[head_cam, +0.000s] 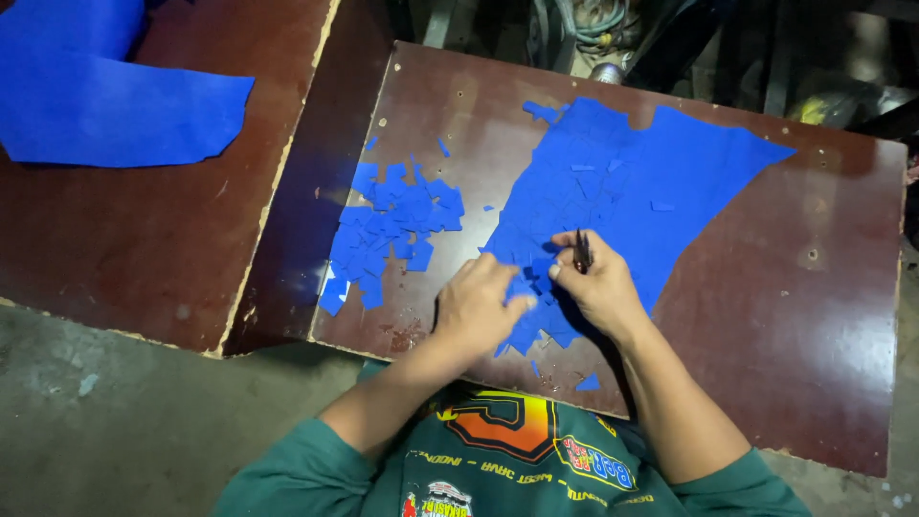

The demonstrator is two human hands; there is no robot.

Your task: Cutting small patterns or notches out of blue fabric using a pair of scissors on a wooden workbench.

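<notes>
Two bare hands work at the lower middle of the frame, over one dark brown table [823, 316] with chipped edges. The left hand [476, 308] lies palm down with its fingers bent, the fingertips pressing on small blue pieces at the near edge of the large blue sheet [670, 182]; it grips nothing that can be seen. The right hand [598, 282] is closed around one thin dark tool [581, 253], held upright between thumb and fingers, its tip down on the same blue sheet; what kind of tool it is cannot be told. That sheet, one in number, spreads from the hands toward the upper right of the frame, and its left half is scored into many small squares, too many and too alike to count. Left of the hands, in the middle of the frame, lies one loose pile of cut blue pieces [388, 230], overlapping each other, with a few stray scraps around it and one more scrap [588, 383] at the table's near edge just by the right forearm. A second brown board [144, 249] sits at the upper left, just beside the table, bearing one further large blue sheet [105, 105] with a ragged edge. Grey concrete floor [115, 431] shows at lower left. The person wears a green top with sleeves pushed up.
</notes>
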